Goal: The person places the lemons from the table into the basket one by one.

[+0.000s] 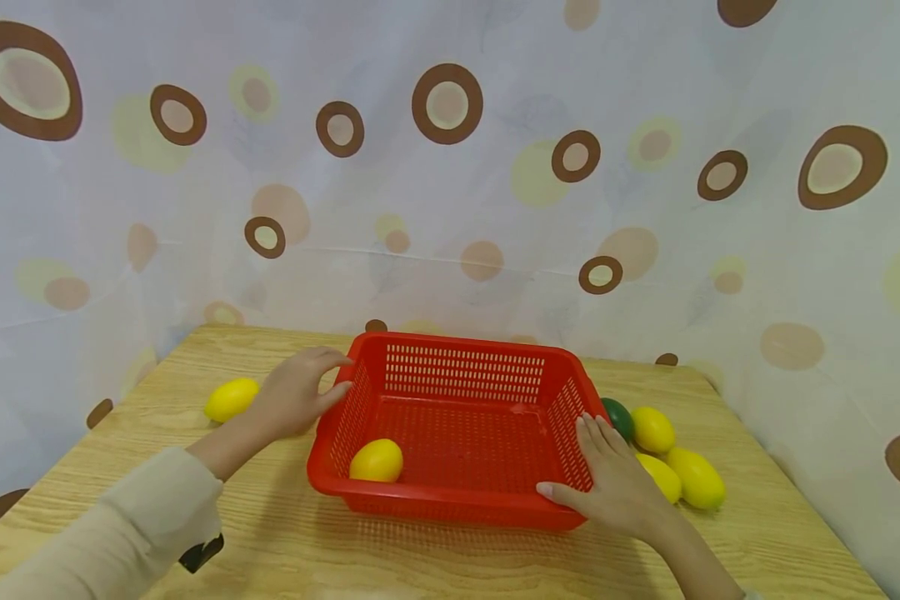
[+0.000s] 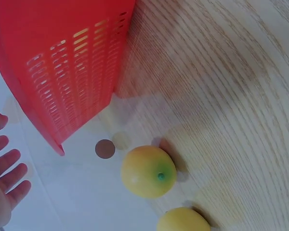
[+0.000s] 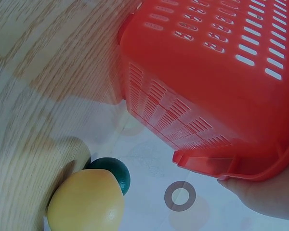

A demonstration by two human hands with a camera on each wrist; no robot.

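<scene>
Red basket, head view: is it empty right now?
No, one yellow lemon lies inside the red basket, in its near-left corner.

Wooden table (image 1: 435, 558), white curtain (image 1: 645, 75) with brown circles

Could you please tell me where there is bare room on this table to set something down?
Bare wood runs along the near edge of the wooden table, in front of the red plastic basket. It is crowded right of the basket, where yellow lemons cluster.
</scene>
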